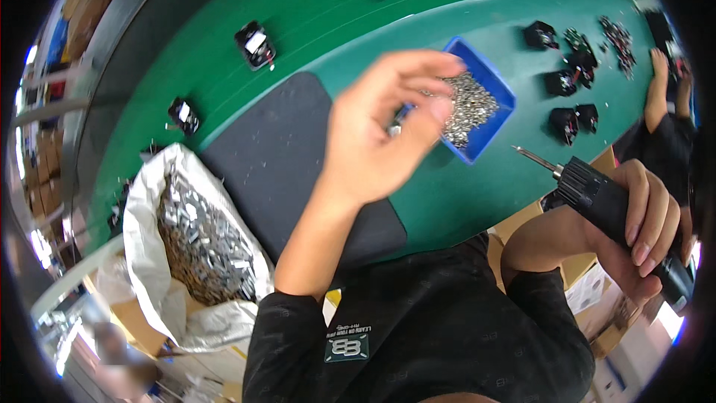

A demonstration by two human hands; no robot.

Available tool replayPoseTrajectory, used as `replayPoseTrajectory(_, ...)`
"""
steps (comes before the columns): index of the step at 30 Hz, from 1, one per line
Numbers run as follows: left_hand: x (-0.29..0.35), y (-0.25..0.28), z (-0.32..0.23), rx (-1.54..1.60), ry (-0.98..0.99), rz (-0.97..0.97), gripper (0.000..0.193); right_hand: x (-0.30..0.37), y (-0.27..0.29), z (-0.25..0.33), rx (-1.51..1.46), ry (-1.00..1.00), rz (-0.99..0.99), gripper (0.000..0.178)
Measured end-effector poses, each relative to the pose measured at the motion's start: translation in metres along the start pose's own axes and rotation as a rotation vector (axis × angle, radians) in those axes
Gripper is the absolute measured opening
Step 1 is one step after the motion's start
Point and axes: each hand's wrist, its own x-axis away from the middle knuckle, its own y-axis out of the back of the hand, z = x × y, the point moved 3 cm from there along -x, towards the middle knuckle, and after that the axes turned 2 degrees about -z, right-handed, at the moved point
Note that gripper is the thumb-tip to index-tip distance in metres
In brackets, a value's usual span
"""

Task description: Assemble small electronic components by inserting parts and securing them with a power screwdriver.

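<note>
My left hand (pixel 384 127) is over the left side of a blue bin (pixel 488 128) filled with small silvery screws (pixel 468 108). Its fingers are curled and a little smeared by motion. A small shiny bit shows in the gap between thumb and fingers; what it is I cannot make out. At the right, my right hand (pixel 645 227) is wrapped round a black electric screwdriver (pixel 597 198). The screwdriver's metal bit points up and left toward the bin, apart from it.
A dark grey mat (pixel 272 145) lies on the green table left of the bin. Beside it stands a white sack (pixel 145 231) of metal pieces (pixel 205 235). Several black housings (pixel 563 82) lie at the right; others (pixel 256 45) sit on the green strip beyond. Another person's arm (pixel 656 89) shows far right.
</note>
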Motion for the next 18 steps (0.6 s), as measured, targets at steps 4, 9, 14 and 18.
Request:
replayPoseTrajectory(4,0.027,0.027,-0.013,-1.038,0.155,-0.137,0.022,0.004,0.012,-0.003,0.051,-0.152,-0.047,0.035)
replayPoseTrajectory(9,0.083,0.018,0.010,-1.299,0.363,-0.027,0.037,0.004,0.016,-0.016,0.050,-0.288,-0.029,0.039)
replayPoseTrajectory(14,0.087,0.017,0.016,-1.236,0.273,-0.065,0.024,0.010,0.022,-0.022,0.091,-0.273,-0.043,0.044)
replayPoseTrajectory(18,0.085,0.022,0.018,-1.203,0.149,-0.072,0.012,0.008,0.027,-0.020,0.134,-0.243,-0.040,0.044)
